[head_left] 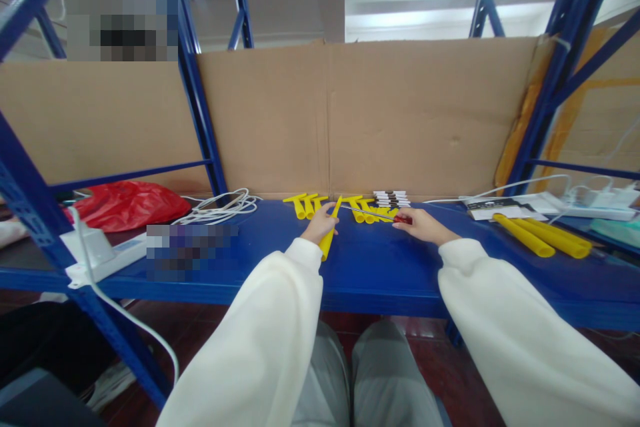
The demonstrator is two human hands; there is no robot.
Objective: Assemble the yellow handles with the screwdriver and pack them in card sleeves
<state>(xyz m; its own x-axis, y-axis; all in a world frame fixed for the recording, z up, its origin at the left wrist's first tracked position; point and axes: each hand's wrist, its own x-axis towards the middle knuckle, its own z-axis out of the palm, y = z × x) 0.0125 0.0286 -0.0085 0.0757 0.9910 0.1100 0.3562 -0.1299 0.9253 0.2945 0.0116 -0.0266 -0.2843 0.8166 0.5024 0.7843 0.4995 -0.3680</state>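
My left hand [320, 221] is closed around a yellow T-shaped plastic handle [327, 243], with its tubular end pointing down toward the front. A screwdriver [373, 213] with a red grip is in my right hand [421, 224], its long metal shaft reaching left to the upper part of the yellow piece. Whether the tip touches the piece is too small to tell. Behind my left hand lie a few more yellow T-shaped handles [300, 209]. Several others [367, 215] lie between the hands, partly behind the screwdriver. A stack of small white-and-black pieces [391, 199] sits behind them.
Cardboard [400, 113] walls off the back of the blue shelf top [380, 273]. At right are yellow tubes [525, 237], papers and a power strip. A red plastic bag [133, 205], coiled white cable [225, 208] and another power strip [117, 257] lie left. Blue posts stand both sides.
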